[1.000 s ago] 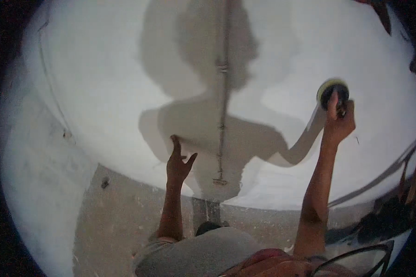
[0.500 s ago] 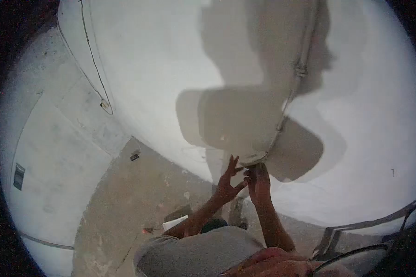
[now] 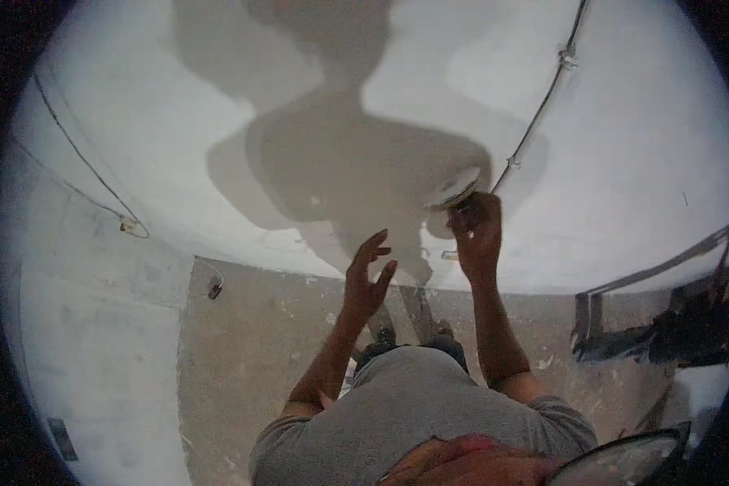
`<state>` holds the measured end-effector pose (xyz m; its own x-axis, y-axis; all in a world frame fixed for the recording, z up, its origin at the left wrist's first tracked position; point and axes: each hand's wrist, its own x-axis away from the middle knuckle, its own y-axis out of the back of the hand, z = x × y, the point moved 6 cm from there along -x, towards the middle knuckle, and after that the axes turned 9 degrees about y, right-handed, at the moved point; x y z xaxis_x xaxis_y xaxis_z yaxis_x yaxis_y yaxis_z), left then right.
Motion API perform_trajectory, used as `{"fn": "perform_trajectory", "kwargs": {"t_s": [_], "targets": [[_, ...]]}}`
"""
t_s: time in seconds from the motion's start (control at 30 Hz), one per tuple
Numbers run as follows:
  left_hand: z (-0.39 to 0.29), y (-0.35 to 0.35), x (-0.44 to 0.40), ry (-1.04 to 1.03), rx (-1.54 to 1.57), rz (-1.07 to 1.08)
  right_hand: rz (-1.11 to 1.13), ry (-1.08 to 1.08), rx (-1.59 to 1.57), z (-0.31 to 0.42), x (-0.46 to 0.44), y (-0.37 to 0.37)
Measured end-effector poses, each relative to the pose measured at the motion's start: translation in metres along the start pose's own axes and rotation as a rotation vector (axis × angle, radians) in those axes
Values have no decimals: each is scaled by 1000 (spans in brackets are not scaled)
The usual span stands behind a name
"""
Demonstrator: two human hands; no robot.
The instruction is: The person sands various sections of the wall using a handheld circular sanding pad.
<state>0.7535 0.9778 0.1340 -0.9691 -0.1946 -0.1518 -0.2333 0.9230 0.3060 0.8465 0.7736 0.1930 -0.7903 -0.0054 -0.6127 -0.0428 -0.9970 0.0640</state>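
My right hand [image 3: 479,231] is closed round the dark grip of a round tool with a pale disc [image 3: 454,188]. The disc is tilted, its pale face turned up and to the left, in front of the white wall [image 3: 640,154]; whether it touches the wall I cannot tell. Lower and to the left, my left hand [image 3: 368,279] is raised with its fingers apart and nothing in it. My shadow falls on the wall behind both hands.
A conduit [image 3: 538,113] runs down the wall at the right. A cable [image 3: 85,159] hangs at the left, ending near a small fitting [image 3: 127,225]. A small dark object [image 3: 215,290] lies on the floor [image 3: 251,340]. Dark items [image 3: 688,328] stand at the right.
The view has swung about. My right hand, at the far right a second ago and beside my left hand half a second ago, now holds the tool up, apart from my left hand.
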Motion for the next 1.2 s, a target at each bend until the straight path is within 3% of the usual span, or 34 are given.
{"fn": "perform_trajectory", "kwargs": {"t_s": [0.07, 0.13, 0.2, 0.33, 0.47, 0.53, 0.67, 0.7, 0.87, 0.93, 1.0, 1.07, 1.13, 1.2], "targets": [[15, 21, -3, 20, -28, -1, -119, 132, 166, 22, -14, -2], [30, 35, -3, 14, -38, -6, -165, 133, 236, 26, -20, -20], [41, 44, -2, 54, 3, -2, -187, 416, 291, 42, -27, -41], [42, 56, 2, 57, -8, -17, -84, 480, 497, 26, -33, -97], [40, 74, -2, 23, -22, -17, -163, 472, 399, -10, -14, -138], [43, 77, -6, 14, -46, 0, -97, 488, 471, -14, -2, -148], [15, 80, -23, -285, -235, -75, -38, 452, 427, -14, 1, -147], [5, 79, -27, -410, -348, -109, 34, 336, 414, -24, 4, -146], [-7, 55, -59, -727, -448, -190, 174, 382, 300, -13, 5, -134], [1, 37, -73, -788, -487, -229, 227, 245, 238, -21, 4, -122], [19, 29, -96, -690, -475, -250, 248, 354, 371, -35, 9, -119], [16, 26, -100, -840, -513, -353, 407, 179, 333, -5, 2, -110], [24, 27, -107, -715, -452, -427, 374, 369, 282, -17, 10, -107], [14, 26, -108, -856, -615, -446, 360, 190, 293, -13, 12, -100]]}}
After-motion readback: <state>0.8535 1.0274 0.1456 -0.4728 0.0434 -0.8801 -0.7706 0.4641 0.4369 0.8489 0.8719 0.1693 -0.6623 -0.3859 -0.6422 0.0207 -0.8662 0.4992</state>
